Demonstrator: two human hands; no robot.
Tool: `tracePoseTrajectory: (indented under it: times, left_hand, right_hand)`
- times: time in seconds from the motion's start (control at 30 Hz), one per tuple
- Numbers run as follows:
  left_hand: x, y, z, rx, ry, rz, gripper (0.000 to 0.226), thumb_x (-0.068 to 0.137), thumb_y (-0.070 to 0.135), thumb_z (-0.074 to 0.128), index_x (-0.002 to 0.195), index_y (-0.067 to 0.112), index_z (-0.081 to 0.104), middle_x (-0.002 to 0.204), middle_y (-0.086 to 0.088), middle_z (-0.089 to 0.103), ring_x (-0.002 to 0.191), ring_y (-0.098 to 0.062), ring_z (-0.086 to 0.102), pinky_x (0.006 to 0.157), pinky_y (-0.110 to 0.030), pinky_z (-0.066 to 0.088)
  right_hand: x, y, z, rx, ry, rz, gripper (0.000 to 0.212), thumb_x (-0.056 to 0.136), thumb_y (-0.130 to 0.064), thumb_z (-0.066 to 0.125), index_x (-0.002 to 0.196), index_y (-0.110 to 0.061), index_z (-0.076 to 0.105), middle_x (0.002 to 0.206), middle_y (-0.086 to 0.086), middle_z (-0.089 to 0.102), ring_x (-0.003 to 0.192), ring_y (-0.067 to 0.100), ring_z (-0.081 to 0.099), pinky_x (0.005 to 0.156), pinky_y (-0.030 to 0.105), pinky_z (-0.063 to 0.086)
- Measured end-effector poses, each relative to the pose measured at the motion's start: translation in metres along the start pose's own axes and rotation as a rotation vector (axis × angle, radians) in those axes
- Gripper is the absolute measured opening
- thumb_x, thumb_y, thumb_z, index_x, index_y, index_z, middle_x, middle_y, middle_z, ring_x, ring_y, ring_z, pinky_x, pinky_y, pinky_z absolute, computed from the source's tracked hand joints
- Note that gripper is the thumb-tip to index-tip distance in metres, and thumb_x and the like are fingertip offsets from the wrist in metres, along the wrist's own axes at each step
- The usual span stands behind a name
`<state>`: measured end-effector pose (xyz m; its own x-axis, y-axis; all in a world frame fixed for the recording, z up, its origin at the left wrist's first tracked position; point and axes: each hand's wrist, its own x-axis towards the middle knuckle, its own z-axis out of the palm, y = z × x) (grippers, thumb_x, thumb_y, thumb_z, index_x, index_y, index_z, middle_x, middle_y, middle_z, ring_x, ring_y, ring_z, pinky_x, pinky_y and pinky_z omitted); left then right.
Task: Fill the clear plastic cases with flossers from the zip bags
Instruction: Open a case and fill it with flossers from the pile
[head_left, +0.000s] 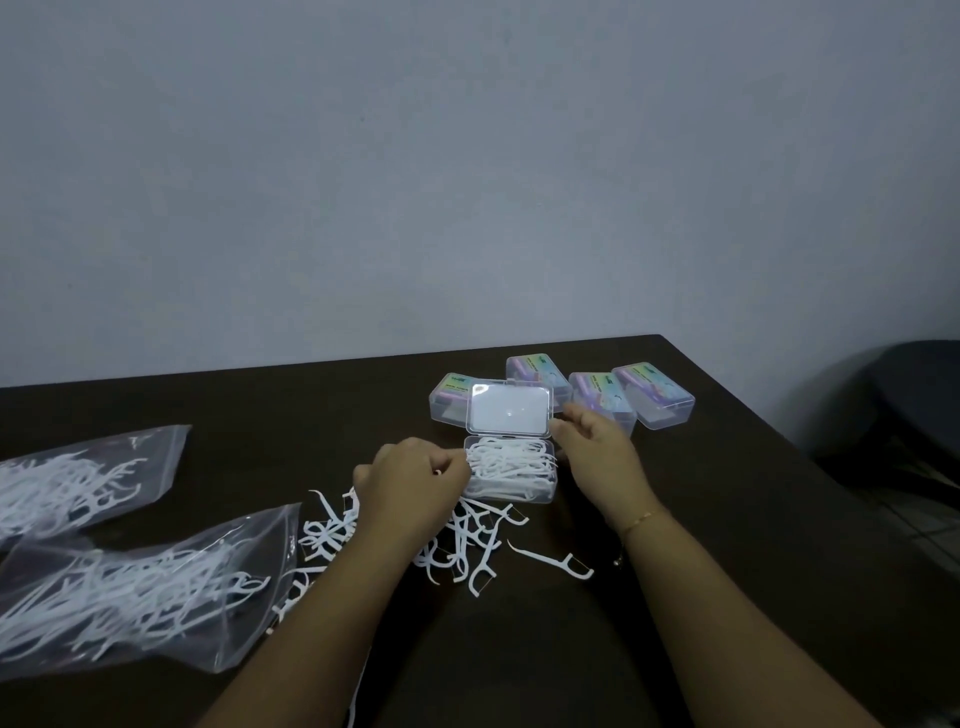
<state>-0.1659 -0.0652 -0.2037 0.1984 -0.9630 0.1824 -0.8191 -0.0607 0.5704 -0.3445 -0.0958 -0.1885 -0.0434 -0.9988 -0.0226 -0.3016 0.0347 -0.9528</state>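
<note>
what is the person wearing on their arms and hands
Both forearms are bare, with no sleeves or gloves in view. The right hand has a thin gold-coloured bracelet at the wrist. The left hand shows no rings, watch or bracelet.

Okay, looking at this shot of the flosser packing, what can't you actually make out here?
All in the head view:
- Left hand: its back hides the fingers, so what they hold at the open case is unclear.
- Labels on the closed cases: print too small and blurred.
- Zip bags: cut off by the left edge.
- Loose flossers: partly hidden under the left forearm.
- Right hand: contact with the lid cannot be told.
</note>
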Motion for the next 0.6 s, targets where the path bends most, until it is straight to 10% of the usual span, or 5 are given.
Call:
tracePoseTrajectory:
  times: [0.17, 0.6]
  left_hand:
    - [-0.004, 0.004, -0.004, -0.018, -0.027, 0.048, 0.026, 0.090, 0.046, 0.053, 0.113, 0.045, 0.064, 0.098, 0.020, 0.059, 0.112, -0.009, 0.050, 0.085, -0.032, 0.021]
    - [-0.004, 0.001, 0.016, -0.040, -0.029, 0.061, 0.066, 0.076, 0.057, 0.067, 0.135, 0.037, 0.043, 0.112, 0.011, 0.047, 0.106, -0.012, 0.049, 0.093, -0.034, 0.031]
  right_hand:
    - [0.001, 0.002, -0.001, 0.026, -0.042, 0.004, 0.049, 0.099, -0.022, 0.047, 0.146, -0.020, 0.034, 0.093, -0.018, 0.056, 0.104, 0.006, 0.052, 0.086, 0.022, 0.046]
    - [-0.010, -0.006, -0.014, 0.030, -0.202, -0.009, 0.030, 0.095, -0.044, 0.045, 0.116, -0.028, 0.060, 0.111, -0.005, 0.065, 0.095, 0.005, 0.058, 0.070, 0.017, 0.043]
